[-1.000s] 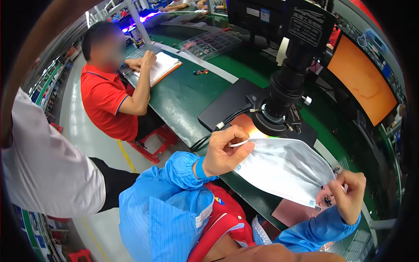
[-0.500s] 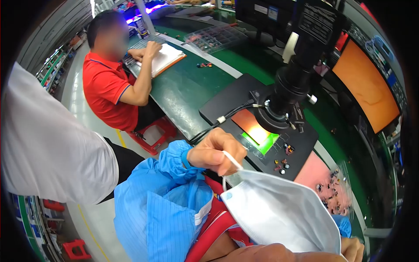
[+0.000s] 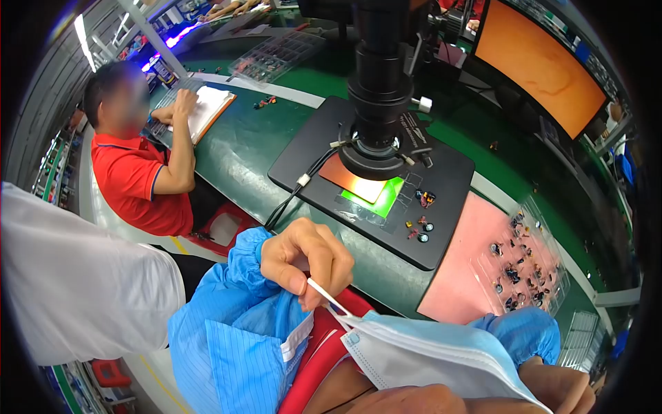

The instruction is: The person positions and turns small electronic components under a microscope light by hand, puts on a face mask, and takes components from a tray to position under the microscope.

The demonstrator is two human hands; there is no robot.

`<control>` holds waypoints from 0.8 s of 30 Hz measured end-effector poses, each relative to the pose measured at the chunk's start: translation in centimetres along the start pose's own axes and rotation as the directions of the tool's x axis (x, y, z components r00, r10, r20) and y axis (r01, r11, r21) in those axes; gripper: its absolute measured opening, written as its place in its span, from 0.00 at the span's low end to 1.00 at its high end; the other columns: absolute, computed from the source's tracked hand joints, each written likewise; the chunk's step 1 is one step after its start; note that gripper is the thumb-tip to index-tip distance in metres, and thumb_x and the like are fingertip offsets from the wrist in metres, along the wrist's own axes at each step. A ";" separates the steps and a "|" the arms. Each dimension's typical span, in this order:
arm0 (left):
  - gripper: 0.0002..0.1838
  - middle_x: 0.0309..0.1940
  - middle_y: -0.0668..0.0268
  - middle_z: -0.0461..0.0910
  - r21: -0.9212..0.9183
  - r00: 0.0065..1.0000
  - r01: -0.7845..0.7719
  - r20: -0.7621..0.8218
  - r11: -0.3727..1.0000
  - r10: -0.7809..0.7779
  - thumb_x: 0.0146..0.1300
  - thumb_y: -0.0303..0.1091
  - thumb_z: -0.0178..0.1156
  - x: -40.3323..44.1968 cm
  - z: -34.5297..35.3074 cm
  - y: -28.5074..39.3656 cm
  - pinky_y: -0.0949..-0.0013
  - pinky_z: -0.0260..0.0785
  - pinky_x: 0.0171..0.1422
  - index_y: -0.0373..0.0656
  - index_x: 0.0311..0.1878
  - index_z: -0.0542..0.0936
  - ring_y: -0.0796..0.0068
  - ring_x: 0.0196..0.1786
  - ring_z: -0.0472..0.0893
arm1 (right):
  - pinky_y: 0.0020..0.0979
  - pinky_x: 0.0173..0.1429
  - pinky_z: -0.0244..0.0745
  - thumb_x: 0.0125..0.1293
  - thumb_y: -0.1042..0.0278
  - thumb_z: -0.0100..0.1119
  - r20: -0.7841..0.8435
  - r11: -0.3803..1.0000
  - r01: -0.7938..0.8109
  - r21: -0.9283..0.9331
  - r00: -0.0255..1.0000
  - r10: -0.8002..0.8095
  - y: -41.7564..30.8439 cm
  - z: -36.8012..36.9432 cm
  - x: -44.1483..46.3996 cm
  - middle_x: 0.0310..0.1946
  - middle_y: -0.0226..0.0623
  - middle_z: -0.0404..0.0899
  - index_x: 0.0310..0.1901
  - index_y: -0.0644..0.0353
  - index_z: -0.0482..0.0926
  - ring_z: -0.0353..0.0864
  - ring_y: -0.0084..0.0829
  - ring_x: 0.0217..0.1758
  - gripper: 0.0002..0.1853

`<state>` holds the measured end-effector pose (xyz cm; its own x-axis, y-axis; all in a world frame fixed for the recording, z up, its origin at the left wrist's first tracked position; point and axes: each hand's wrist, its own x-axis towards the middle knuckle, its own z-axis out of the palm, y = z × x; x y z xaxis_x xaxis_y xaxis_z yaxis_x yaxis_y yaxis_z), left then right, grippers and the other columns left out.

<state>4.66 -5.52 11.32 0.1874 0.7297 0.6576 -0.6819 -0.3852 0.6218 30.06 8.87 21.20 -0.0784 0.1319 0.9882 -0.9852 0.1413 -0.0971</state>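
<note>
My left hand (image 3: 307,262) is closed, thumb and fingers pinching a white ear loop of a face mask (image 3: 434,355). The loop stretches straight from the fingers to the mask's corner. The mask lies below the wearer's view, close to the face, its pale blue outside along the top and its white inside towards me. At the lower right, my right hand (image 3: 557,388) is beside the mask's far end with its fingers curled. Whatever those fingers hold is hidden. Both arms wear blue striped sleeves (image 3: 241,345).
A microscope (image 3: 378,103) stands on a black base (image 3: 303,148), over a lit green piece (image 3: 389,200). Small parts lie near it and in a clear tray (image 3: 552,255) on a pink mat (image 3: 455,262). A person in red (image 3: 141,176) sits left; a white sleeve (image 3: 83,276) is nearer.
The view has shifted, so the bench and microscope sit further left. The mask has tilted, now showing its blue outer side. More of my right hand and its sleeve shows.
</note>
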 end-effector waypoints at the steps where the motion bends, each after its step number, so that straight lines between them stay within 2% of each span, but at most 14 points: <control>1: 0.11 0.24 0.60 0.76 -0.005 1.000 0.020 0.005 1.000 -0.020 0.64 0.33 0.59 -0.1 -0.1 -0.1 0.74 0.63 0.23 0.33 0.33 0.81 0.76 0.22 0.74 | 0.33 0.47 0.71 0.65 0.68 0.52 -0.009 0.996 0.057 -0.075 0.998 -0.058 0.4 0.2 0.1 0.38 0.31 0.80 0.37 0.63 0.79 0.77 0.27 0.41 0.09; 2: 0.11 0.24 0.60 0.77 -0.011 0.999 0.043 0.011 0.999 -0.043 0.64 0.33 0.60 -0.1 -0.3 -0.2 0.74 0.63 0.23 0.32 0.33 0.81 0.76 0.22 0.74 | 0.29 0.43 0.69 0.65 0.68 0.52 -0.085 0.982 0.188 -0.029 0.978 -0.190 1.0 0.4 0.1 0.36 0.29 0.76 0.36 0.60 0.78 0.75 0.26 0.38 0.07; 4: 0.11 0.24 0.60 0.77 -0.019 0.998 0.058 0.014 0.998 -0.058 0.64 0.32 0.60 0.1 -0.4 -0.3 0.74 0.64 0.22 0.32 0.33 0.81 0.76 0.22 0.74 | 0.23 0.34 0.66 0.66 0.70 0.52 -0.244 0.895 0.446 0.023 0.870 -0.427 1.7 0.9 0.3 0.31 0.26 0.69 0.34 0.55 0.75 0.70 0.24 0.32 0.03; 5: 0.11 0.24 0.59 0.77 -0.016 0.998 0.059 0.015 0.998 -0.058 0.64 0.32 0.60 0.2 -0.5 -0.4 0.74 0.64 0.22 0.32 0.33 0.81 0.76 0.22 0.74 | 0.24 0.35 0.66 0.66 0.70 0.51 -0.252 0.890 0.453 0.044 0.867 -0.429 1.4 0.6 0.3 0.31 0.27 0.70 0.34 0.57 0.75 0.70 0.24 0.32 0.05; 9: 0.10 0.26 0.58 0.78 -0.058 0.997 0.074 0.019 0.996 -0.073 0.64 0.31 0.59 0.4 -0.8 -1.0 0.74 0.65 0.23 0.31 0.33 0.80 0.75 0.23 0.76 | 0.26 0.39 0.68 0.70 0.70 0.46 -0.187 0.958 0.279 0.057 0.946 -0.265 -0.4 0.5 0.3 0.33 0.32 0.73 0.34 0.63 0.76 0.72 0.24 0.35 0.10; 13: 0.10 0.26 0.58 0.78 -0.082 0.997 0.073 0.026 0.994 -0.071 0.64 0.30 0.59 0.8 -1.1 -1.8 0.74 0.66 0.23 0.31 0.33 0.80 0.74 0.23 0.76 | 0.28 0.44 0.69 0.71 0.70 0.43 -0.190 0.975 0.223 0.025 0.958 -0.214 -1.1 -0.2 0.3 0.35 0.35 0.75 0.35 0.68 0.76 0.73 0.25 0.37 0.13; 20: 0.10 0.25 0.59 0.77 -0.115 0.995 0.070 -0.063 0.991 -0.078 0.65 0.29 0.57 0.8 -1.6 -1.9 0.73 0.70 0.25 0.31 0.32 0.79 0.73 0.23 0.78 | 0.32 0.51 0.67 0.68 0.70 0.48 -0.238 0.922 0.386 -0.031 0.893 -0.382 -3.9 -1.9 -0.8 0.39 0.37 0.75 0.44 0.68 0.75 0.72 0.31 0.45 0.10; 22: 0.10 0.24 0.60 0.75 -0.121 0.993 0.064 -0.088 0.991 -0.075 0.65 0.29 0.57 0.8 -1.8 -1.8 0.74 0.71 0.24 0.31 0.30 0.78 0.72 0.23 0.77 | 0.33 0.53 0.66 0.67 0.70 0.49 -0.209 0.875 0.473 -0.101 0.850 -0.484 -4.0 -1.7 -0.7 0.40 0.37 0.75 0.47 0.68 0.75 0.72 0.32 0.47 0.11; 24: 0.10 0.23 0.59 0.75 -0.138 0.992 0.052 -0.107 0.989 -0.067 0.65 0.29 0.56 0.6 -2.1 -1.7 0.74 0.71 0.23 0.30 0.30 0.78 0.73 0.22 0.77 | 0.35 0.53 0.66 0.64 0.68 0.52 0.026 0.743 0.502 -0.442 0.835 -0.549 -3.7 -1.0 -0.3 0.40 0.39 0.76 0.44 0.67 0.75 0.73 0.34 0.47 0.12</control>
<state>4.46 -3.23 9.80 0.1559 0.8103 0.5648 -0.7622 -0.2650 0.5906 33.93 9.31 21.12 0.4715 0.0066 0.8818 -0.7038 0.6053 0.3718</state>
